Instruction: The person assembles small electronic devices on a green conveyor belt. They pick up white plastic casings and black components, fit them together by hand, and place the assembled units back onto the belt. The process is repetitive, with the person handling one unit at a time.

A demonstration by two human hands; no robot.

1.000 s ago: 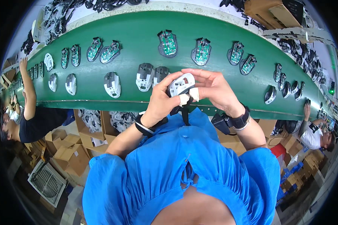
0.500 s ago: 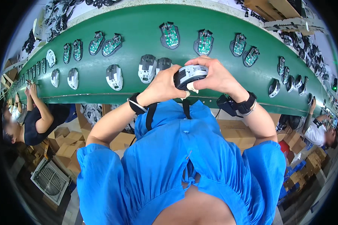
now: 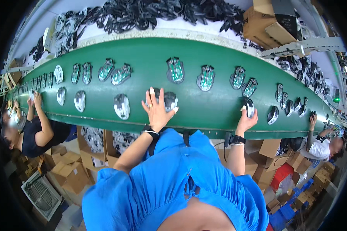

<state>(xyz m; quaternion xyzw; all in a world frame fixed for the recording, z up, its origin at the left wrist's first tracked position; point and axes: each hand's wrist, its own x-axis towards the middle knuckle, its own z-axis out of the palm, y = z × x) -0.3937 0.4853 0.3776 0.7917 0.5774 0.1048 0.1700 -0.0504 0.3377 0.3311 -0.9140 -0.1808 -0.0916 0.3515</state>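
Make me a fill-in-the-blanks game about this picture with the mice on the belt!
1. The belt is coloured ____.
2. The left hand lies on two ____ at the near edge.
3. The right hand touches a ____-coloured mouse.
4. The person's top is ____.

Missing words: green; mice; dark; blue

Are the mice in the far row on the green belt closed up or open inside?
Open. The far-row mouse bases show bare green circuit boards with no top shell, lying flat on the green conveyor belt.
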